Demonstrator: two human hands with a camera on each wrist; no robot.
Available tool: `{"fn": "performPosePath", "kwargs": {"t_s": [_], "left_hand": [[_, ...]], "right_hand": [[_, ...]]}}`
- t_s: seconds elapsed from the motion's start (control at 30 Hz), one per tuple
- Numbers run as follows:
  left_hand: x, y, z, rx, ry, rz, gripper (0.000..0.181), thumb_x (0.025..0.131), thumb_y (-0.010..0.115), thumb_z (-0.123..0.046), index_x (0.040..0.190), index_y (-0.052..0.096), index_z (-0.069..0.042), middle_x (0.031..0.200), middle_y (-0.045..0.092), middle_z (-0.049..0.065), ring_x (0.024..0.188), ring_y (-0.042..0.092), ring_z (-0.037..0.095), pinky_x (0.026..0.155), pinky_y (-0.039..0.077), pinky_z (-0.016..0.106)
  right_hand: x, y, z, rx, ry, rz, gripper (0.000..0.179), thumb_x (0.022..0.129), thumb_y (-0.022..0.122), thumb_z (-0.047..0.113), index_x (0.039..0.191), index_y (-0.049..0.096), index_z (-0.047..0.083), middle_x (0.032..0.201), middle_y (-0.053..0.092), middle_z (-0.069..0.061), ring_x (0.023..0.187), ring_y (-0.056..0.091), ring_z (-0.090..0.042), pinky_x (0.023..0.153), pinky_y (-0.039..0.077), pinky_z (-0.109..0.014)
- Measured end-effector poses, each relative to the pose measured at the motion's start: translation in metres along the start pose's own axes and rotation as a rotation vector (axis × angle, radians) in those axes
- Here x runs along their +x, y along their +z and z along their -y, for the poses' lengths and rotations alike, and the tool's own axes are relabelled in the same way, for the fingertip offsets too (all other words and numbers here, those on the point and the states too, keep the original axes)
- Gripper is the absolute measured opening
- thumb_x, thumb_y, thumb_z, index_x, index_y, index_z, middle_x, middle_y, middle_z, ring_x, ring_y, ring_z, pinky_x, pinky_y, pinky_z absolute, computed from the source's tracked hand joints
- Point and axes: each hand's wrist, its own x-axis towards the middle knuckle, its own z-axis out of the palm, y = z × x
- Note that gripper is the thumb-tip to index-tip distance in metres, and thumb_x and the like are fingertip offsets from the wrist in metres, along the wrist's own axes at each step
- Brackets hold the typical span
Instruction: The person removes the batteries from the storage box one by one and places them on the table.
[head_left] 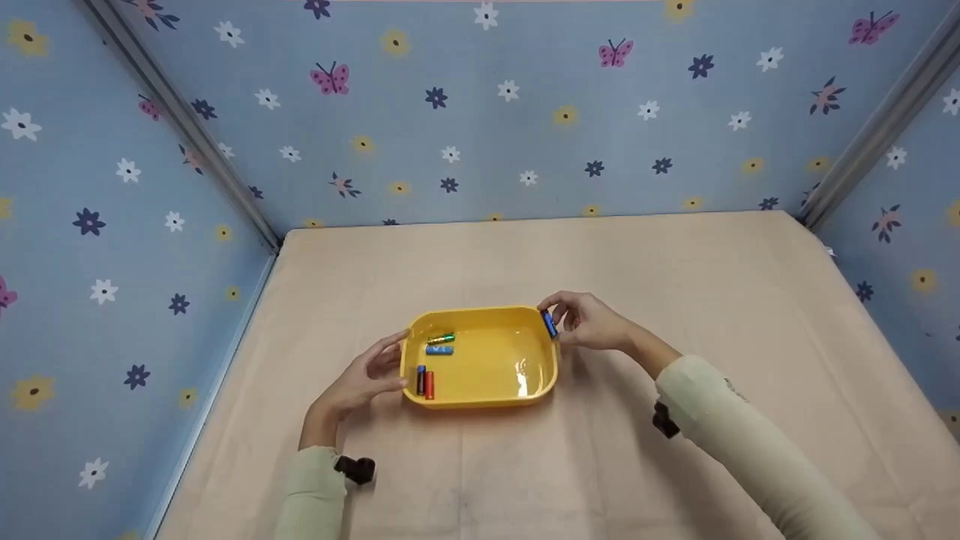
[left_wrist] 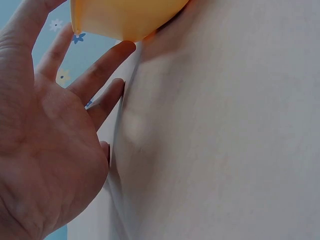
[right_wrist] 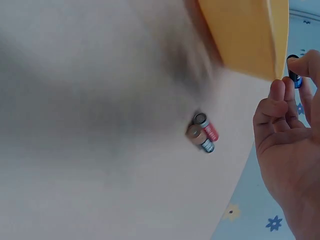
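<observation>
A yellow plastic tray [head_left: 480, 402] stands on the cloth-covered table. My left hand [head_left: 365, 379] touches its left end from outside, fingers spread and fairly straight, the thumb at the near corner. At the right end, my right hand [head_left: 592, 322] pinches a blue battery [head_left: 549, 324] between thumb and fingers, over the tray's rim; the right wrist view shows this battery [right_wrist: 297, 80] by the fingertips. Inside the tray's left part lie a green-and-gold battery [head_left: 441, 339], a light blue battery [head_left: 439, 350], a dark battery [head_left: 421, 380] and a red battery [head_left: 430, 385].
In the right wrist view, a red-and-black battery [right_wrist: 206, 126] and a copper-topped battery [right_wrist: 200, 138] lie side by side on the table [right_wrist: 100, 175]; the head view does not show them. Blue flowered panels [head_left: 480, 135] enclose the table's back and sides.
</observation>
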Motion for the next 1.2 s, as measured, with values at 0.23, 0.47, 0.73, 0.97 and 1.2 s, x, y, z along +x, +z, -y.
{"fn": "performPosePath", "kwargs": {"t_s": [0.23, 0.47, 0.73, 0.97, 1.2], "left_hand": [[0.000, 0.001, 0.000, 0.005, -0.023, -0.017, 0.092, 0.100, 0.087, -0.018, 0.178, 0.037, -0.023, 0.181, 0.042, 0.021, 0.173, 0.034, 0.045, 0.142, 0.017, 0.073], [0.000, 0.001, 0.001, 0.010, -0.034, -0.028, 0.091, 0.100, 0.088, -0.020, 0.177, 0.039, -0.024, 0.181, 0.044, 0.019, 0.172, 0.037, 0.044, 0.141, 0.015, 0.075], [0.001, 0.002, 0.000, 0.011, -0.029, -0.023, 0.091, 0.100, 0.087, -0.020, 0.177, 0.038, -0.023, 0.181, 0.043, 0.021, 0.172, 0.036, 0.045, 0.141, 0.016, 0.076], [0.001, 0.003, 0.002, -0.002, 0.011, 0.000, 0.090, 0.102, 0.085, -0.018, 0.178, 0.037, -0.022, 0.182, 0.042, 0.020, 0.171, 0.037, 0.045, 0.141, 0.020, 0.073], [-0.002, 0.001, 0.002, 0.013, -0.008, -0.014, 0.091, 0.101, 0.086, -0.022, 0.177, 0.038, -0.027, 0.181, 0.043, 0.018, 0.170, 0.038, 0.044, 0.141, 0.021, 0.074]], "right_hand": [[-0.016, -0.015, -0.021, -0.014, 0.043, -0.058, 0.057, 0.085, 0.072, -0.009, 0.142, 0.065, -0.010, 0.109, 0.071, -0.025, 0.087, 0.060, -0.016, 0.079, 0.052, -0.017], [-0.030, -0.030, -0.034, -0.004, 0.106, -0.092, 0.059, 0.086, 0.073, -0.009, 0.144, 0.064, -0.011, 0.113, 0.070, -0.027, 0.091, 0.060, -0.018, 0.082, 0.052, -0.015], [-0.040, -0.038, -0.045, 0.031, 0.149, -0.146, 0.061, 0.084, 0.069, -0.011, 0.145, 0.064, -0.010, 0.114, 0.069, -0.026, 0.093, 0.059, -0.019, 0.080, 0.053, -0.016], [-0.045, -0.029, -0.060, 0.065, 0.194, -0.164, 0.062, 0.084, 0.069, -0.012, 0.145, 0.063, -0.009, 0.116, 0.068, -0.025, 0.093, 0.057, -0.019, 0.077, 0.050, -0.018], [-0.045, -0.023, -0.074, 0.073, 0.209, -0.177, 0.063, 0.084, 0.069, -0.012, 0.147, 0.062, -0.010, 0.118, 0.070, -0.029, 0.092, 0.057, -0.017, 0.075, 0.049, -0.018]]}}
